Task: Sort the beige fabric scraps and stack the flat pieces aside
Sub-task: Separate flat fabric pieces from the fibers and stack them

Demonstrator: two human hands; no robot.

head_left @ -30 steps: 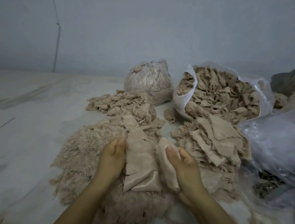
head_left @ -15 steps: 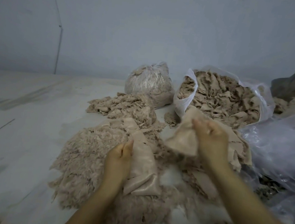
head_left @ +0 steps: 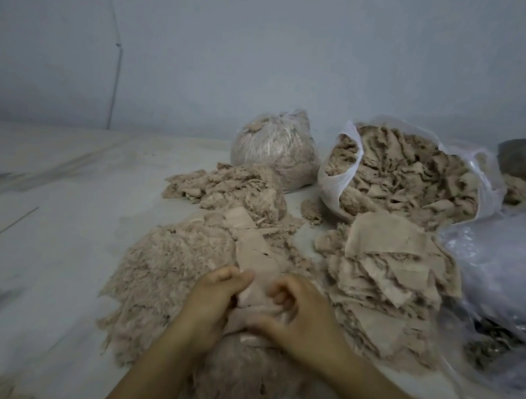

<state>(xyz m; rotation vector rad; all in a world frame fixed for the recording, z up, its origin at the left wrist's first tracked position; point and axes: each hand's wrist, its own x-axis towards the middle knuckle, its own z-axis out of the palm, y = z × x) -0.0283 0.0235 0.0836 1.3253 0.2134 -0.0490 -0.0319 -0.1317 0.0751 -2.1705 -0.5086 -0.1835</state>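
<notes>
your left hand and right hand both have a grip on the same flat strip of beige cloth, fingers curled in and pinching its near end where the two hands almost meet; the far end of the strip runs away from you over the fluffy heap of shredded scraps that lies under and left of your hands. this looks like the picking-out step: a flat piece is being pulled free of the fuzz before it goes aside. just right of your right hand sits the stack of flat pieces, already several layers deep, and that is most likely where this one belongs. the next move calls for lifting the strip clear so no loose fluff drags along, smoothing it, then carrying it right and laying it flat on top. beyond the stack stands an open bag full of scraps, with a tied bag and a smaller heap to its left, so plenty of sorting seems left.
</notes>
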